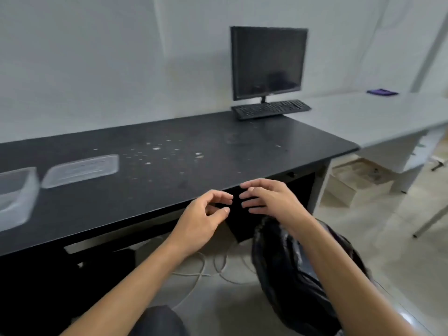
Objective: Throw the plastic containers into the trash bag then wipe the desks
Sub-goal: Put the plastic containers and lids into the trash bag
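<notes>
i judge the first step, binning the plastic, is in hand and not yet done: a clear plastic container (pixel 14 195) sits on the black desk (pixel 242 146) at the far left edge of view, and a clear lid (pixel 81 170) lies flat just beside it on its right, both well apart from my hands. the black trash bag (pixel 291 275) is low on the right, beneath my right forearm; i cannot tell whether it rests on the floor or hangs from that arm. my left hand (pixel 206 214) and right hand (pixel 269 200) hover close together in front of the desk's near edge, fingertips almost meeting. the left has its fingers loosely curled with the thumb near the index tip, and seems to hold nothing. the right is palm down, fingers spread and only slightly bent, also with nothing in it. the next move, as i read it, calls for a long reach to the left for the container and lid, then carrying them back over the bag's mouth, which may need opening first. wiping comes later: pale crumbs (pixel 155 149) dot the middle of the desk, and a purple item (pixel 381 92), perhaps a cloth, lies on the white desk (pixel 363 117) far right. a monitor (pixel 268 61) and keyboard (pixel 270 109) stand at the back.
</notes>
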